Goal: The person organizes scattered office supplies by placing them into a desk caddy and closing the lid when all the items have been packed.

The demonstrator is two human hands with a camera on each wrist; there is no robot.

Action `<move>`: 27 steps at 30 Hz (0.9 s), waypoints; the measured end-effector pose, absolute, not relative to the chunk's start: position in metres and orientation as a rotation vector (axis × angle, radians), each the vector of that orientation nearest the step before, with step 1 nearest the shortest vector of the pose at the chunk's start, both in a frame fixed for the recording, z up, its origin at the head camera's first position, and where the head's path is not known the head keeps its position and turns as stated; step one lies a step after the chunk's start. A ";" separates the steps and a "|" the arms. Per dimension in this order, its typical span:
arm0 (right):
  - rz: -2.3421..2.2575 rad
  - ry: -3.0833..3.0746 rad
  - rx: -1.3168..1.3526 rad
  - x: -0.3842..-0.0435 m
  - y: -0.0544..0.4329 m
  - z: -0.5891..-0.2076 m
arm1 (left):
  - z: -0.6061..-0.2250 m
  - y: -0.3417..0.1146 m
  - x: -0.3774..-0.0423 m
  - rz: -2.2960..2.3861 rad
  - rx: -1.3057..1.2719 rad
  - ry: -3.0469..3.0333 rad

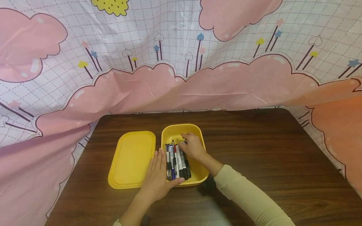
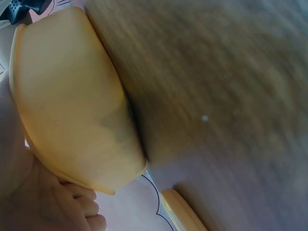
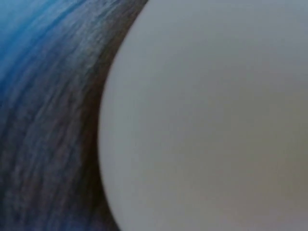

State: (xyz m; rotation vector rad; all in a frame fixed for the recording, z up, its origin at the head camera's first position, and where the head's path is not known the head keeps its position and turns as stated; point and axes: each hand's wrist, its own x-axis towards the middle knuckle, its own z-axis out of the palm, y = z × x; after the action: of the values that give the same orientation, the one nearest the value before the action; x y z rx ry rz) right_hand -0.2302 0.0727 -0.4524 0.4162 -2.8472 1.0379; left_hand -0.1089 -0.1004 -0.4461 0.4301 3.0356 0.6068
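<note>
A yellow open box (image 1: 202,171) holds several pens and markers (image 1: 177,163), lying side by side lengthwise along its left half. My left hand (image 1: 155,179) rests at the box's near left corner, fingers straight along the left rim and thumb over the near rim. In the left wrist view the box's outer wall (image 2: 77,96) fills much of the left side, with the hand (image 2: 48,202) below it. My right hand (image 1: 193,146) reaches inside at the far ends of the pens, its fingers bent around a dark pen end; whether they pinch it is unclear.
The yellow lid (image 1: 133,160) lies flat on the dark wooden table (image 1: 254,150), left of the box. A patterned pink and white curtain (image 1: 181,88) hangs behind the table. The right wrist view is mostly a blurred pale surface (image 3: 202,115).
</note>
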 end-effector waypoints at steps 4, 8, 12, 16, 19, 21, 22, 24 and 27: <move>1.060 -2.817 0.427 -0.230 0.072 -0.453 | -0.447 -0.101 -0.109 0.593 0.423 3.034; 1.037 -2.803 0.450 -0.230 0.072 -0.453 | -0.447 -0.101 -0.109 0.596 0.426 3.039; 1.042 -2.813 0.455 -0.229 0.072 -0.452 | -0.447 -0.101 -0.109 0.592 0.427 3.042; 1.030 -2.809 0.466 -0.229 0.072 -0.451 | -0.447 -0.100 -0.108 0.602 0.427 3.044; 1.011 -2.800 0.480 -0.229 0.072 -0.452 | -0.446 -0.100 -0.108 0.607 0.425 3.044; 1.013 -2.797 0.483 -0.229 0.072 -0.452 | -0.447 -0.100 -0.109 0.604 0.423 3.042; 1.017 -2.794 0.486 -0.229 0.072 -0.452 | -0.447 -0.100 -0.109 0.602 0.423 3.043; 1.022 -2.789 0.490 -0.229 0.073 -0.451 | -0.447 -0.100 -0.109 0.599 0.421 3.040; 1.035 -2.769 0.498 -0.230 0.074 -0.450 | -0.447 -0.100 -0.109 0.591 0.421 3.038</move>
State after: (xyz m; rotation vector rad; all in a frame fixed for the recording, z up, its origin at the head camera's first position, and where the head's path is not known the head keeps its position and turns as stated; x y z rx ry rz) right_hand -0.2297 0.0736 -0.4500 0.4981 -2.7685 1.0350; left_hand -0.1093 -0.1002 -0.4468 0.4209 3.0383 0.5912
